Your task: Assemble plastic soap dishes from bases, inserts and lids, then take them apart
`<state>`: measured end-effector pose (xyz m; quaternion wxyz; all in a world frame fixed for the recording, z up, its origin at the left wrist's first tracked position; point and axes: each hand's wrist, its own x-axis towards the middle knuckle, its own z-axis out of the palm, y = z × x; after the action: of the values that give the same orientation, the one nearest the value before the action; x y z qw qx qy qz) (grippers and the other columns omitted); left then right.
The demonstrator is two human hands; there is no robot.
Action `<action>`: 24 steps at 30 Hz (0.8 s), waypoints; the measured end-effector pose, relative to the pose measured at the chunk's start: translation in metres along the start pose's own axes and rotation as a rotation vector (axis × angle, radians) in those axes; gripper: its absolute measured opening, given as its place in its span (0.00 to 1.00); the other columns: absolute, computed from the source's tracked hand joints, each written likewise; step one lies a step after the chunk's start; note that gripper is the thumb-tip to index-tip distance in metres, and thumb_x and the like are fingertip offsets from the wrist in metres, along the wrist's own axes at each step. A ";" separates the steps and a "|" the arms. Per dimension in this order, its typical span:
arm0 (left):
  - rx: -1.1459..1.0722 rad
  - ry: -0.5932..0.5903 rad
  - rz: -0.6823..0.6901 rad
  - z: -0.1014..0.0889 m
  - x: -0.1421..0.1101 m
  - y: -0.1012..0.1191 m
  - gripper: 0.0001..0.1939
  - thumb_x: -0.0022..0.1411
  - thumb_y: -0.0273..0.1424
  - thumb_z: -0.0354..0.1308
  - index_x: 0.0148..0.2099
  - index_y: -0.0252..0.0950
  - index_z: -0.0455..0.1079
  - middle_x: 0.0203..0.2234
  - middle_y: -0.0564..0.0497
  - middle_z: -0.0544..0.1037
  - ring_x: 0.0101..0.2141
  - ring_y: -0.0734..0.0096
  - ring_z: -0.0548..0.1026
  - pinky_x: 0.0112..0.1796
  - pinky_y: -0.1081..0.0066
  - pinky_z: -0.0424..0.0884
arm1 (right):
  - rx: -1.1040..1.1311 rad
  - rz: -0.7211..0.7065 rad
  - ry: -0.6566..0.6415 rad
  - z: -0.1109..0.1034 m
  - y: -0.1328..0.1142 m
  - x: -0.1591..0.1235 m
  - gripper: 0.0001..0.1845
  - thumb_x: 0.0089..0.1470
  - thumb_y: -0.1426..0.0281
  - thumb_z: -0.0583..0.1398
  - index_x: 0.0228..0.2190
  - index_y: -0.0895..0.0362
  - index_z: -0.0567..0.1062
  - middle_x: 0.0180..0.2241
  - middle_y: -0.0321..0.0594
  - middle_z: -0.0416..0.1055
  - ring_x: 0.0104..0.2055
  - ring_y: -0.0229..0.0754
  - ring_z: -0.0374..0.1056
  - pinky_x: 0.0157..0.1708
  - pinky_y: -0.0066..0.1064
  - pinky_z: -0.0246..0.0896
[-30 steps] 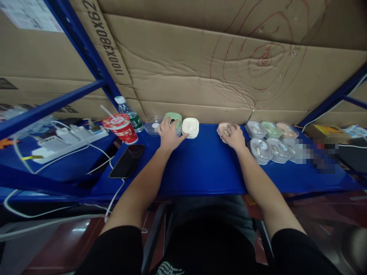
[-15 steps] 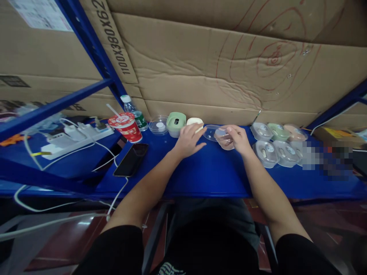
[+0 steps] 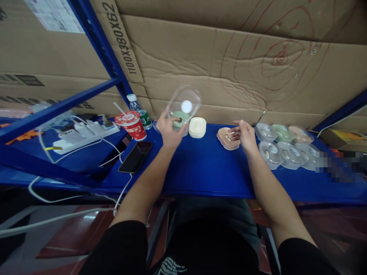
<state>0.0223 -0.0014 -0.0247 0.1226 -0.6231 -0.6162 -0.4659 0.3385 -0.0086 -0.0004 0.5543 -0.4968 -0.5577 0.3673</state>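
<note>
My left hand grips a clear plastic lid with a round white sticker, raised and tilted. Through and behind it shows a green container on the blue table. Just right of that sits a small stack of cream lids. My right hand is open, its fingers stretched leftward over the edge of a pink lid with a slot in its middle. Whether the fingertips touch the pink lid I cannot tell.
Several clear-topped boxes stand in two rows at the right. On the left are a red drink cup, a water bottle, a black phone and a power strip with loose cables. Cardboard backs the table.
My left hand has moved left from the cream lids and now holds up a clear lid. My right hand has let go of the pink lid, which lies on the table.
</note>
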 end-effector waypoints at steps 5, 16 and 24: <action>-0.041 0.148 -0.413 0.002 0.016 -0.041 0.18 0.65 0.37 0.64 0.54 0.39 0.69 0.65 0.36 0.66 0.69 0.47 0.60 0.67 0.45 0.58 | -0.084 -0.028 0.009 -0.003 0.014 0.006 0.38 0.49 0.36 0.64 0.46 0.53 0.74 0.30 0.37 0.79 0.24 0.41 0.75 0.25 0.31 0.69; -0.067 -0.001 -0.697 0.030 0.014 -0.060 0.22 0.62 0.39 0.64 0.58 0.42 0.73 0.71 0.36 0.58 0.68 0.37 0.62 0.65 0.36 0.58 | -0.689 -0.173 0.105 -0.013 0.019 0.006 0.31 0.61 0.50 0.59 0.58 0.56 0.75 0.41 0.47 0.83 0.48 0.57 0.78 0.51 0.48 0.70; -0.037 0.006 -0.671 0.033 0.012 -0.061 0.28 0.63 0.42 0.62 0.63 0.42 0.70 0.75 0.35 0.53 0.72 0.36 0.56 0.66 0.33 0.54 | -1.016 -0.157 -0.123 -0.014 0.031 0.007 0.36 0.59 0.47 0.61 0.60 0.57 0.75 0.61 0.56 0.73 0.62 0.66 0.68 0.60 0.54 0.63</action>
<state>-0.0200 0.0436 -0.0591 -0.0474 -0.3864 -0.7780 -0.4932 0.3572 0.0039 -0.0266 0.2351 -0.6377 -0.7327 0.0358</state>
